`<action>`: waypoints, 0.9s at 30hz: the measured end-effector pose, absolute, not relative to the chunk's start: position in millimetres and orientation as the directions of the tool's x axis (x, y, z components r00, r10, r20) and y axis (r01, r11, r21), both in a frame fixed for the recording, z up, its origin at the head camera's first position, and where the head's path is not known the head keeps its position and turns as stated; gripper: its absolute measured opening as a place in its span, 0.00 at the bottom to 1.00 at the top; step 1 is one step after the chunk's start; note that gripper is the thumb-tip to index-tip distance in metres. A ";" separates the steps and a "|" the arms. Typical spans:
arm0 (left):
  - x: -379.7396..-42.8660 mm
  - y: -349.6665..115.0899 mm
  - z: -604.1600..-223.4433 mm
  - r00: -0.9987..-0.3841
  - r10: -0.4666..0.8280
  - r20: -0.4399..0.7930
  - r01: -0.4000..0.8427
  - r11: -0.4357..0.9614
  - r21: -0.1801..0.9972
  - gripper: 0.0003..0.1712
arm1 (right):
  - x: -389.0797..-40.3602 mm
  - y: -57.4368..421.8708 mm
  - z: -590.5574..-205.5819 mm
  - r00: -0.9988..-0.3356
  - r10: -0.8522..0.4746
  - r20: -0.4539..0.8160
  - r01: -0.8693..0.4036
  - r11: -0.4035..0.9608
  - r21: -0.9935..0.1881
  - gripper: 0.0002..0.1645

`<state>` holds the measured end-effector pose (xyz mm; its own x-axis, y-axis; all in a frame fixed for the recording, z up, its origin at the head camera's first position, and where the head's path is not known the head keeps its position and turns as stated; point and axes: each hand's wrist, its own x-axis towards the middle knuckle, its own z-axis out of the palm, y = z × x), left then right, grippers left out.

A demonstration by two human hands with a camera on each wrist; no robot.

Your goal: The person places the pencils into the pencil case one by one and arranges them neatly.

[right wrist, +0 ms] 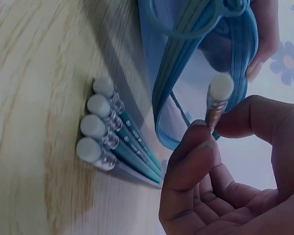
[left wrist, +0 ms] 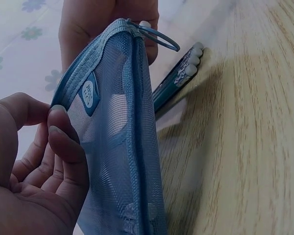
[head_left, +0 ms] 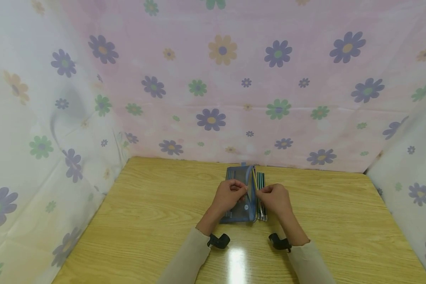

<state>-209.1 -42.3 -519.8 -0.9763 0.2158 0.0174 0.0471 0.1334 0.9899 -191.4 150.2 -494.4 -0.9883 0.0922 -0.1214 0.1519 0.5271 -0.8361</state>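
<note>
A blue mesh zip pouch (head_left: 237, 213) lies on the table, its zipped side parted. With thumb and forefinger my left hand (head_left: 227, 196) pinches the pouch's edge near the opening, beside a small oval label (left wrist: 89, 94). My right hand (head_left: 276, 199) pinches a yellowish pencil (head_left: 254, 179) close to its white eraser end (right wrist: 220, 87). This pencil overlaps the pouch's opening in the right wrist view; its far end is hidden there. Just right of the pouch, several green pencils (right wrist: 142, 154) lie side by side, erasers toward me.
The wood-grain table (head_left: 156, 205) ends at a flowered cloth backdrop (head_left: 184, 98), which also rises at both sides. A blue pull loop (left wrist: 161, 38) hangs from the pouch's zip end. Black wrist mounts (head_left: 219, 241) sit at both cuffs.
</note>
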 end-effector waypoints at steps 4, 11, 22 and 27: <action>-209.1 -43.0 -519.9 -0.975 0.222 0.021 0.053 0.141 0.989 0.09 | -190.9 148.0 -494.1 -0.985 0.093 -0.147 0.174 0.470 -0.865 0.12; -208.8 -44.3 -519.7 -0.972 0.233 0.020 0.053 0.138 0.989 0.10 | -190.5 142.5 -493.4 -0.980 0.092 -0.174 0.196 0.384 -0.902 0.12; -210.1 -44.5 -521.1 -0.972 0.236 0.019 0.052 0.135 0.990 0.11 | -190.0 138.9 -495.5 -0.982 0.078 -0.174 0.190 0.348 -0.918 0.12; -210.0 -44.8 -520.7 -0.969 0.246 0.023 0.059 0.138 0.989 0.11 | -189.5 137.8 -495.5 -0.984 0.070 -0.165 0.179 0.333 -0.926 0.12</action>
